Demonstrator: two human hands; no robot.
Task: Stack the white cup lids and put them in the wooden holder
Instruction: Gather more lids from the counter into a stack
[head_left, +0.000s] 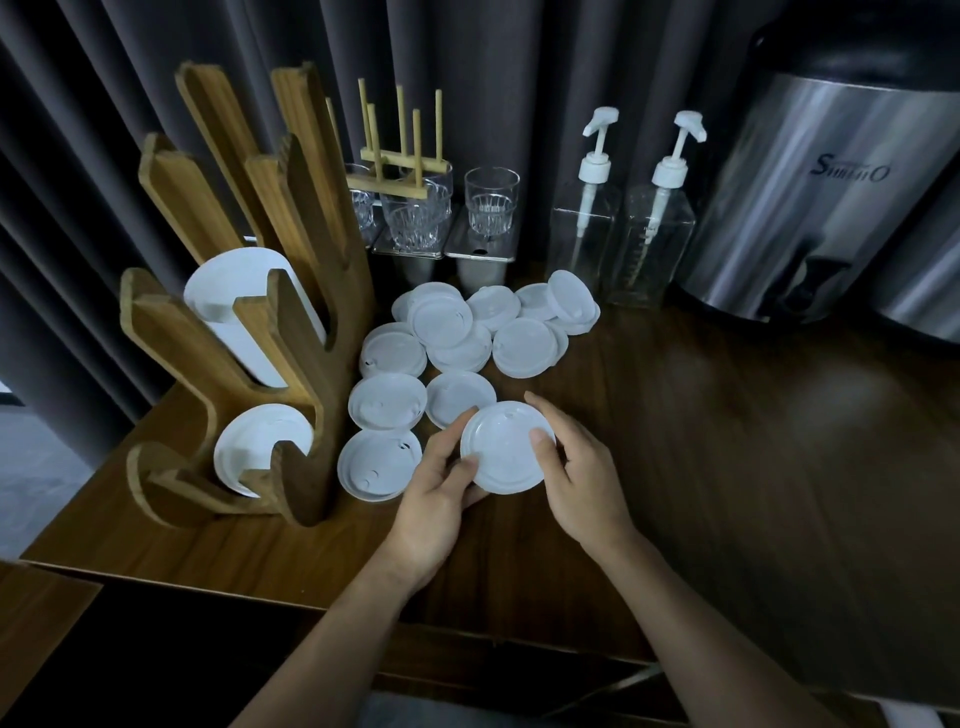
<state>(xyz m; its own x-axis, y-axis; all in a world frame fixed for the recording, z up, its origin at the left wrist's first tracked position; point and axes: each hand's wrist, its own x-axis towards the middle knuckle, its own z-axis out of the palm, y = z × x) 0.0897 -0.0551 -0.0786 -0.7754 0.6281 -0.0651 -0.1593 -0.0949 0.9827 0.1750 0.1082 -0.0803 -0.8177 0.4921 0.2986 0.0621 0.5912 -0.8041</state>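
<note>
One head-worn wide-angle camera looks forward and down, close over the left hand (435, 500) and right hand (583, 480).

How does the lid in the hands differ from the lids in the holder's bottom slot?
The held lid is gripped by the left hand and right hand; the slot lids are touched by neither. The held lid faces upward; the slot lids stand on edge in the wooden holder. Both are white and round.

Bare forearms — left hand (434, 493), right hand (584, 480)
</note>
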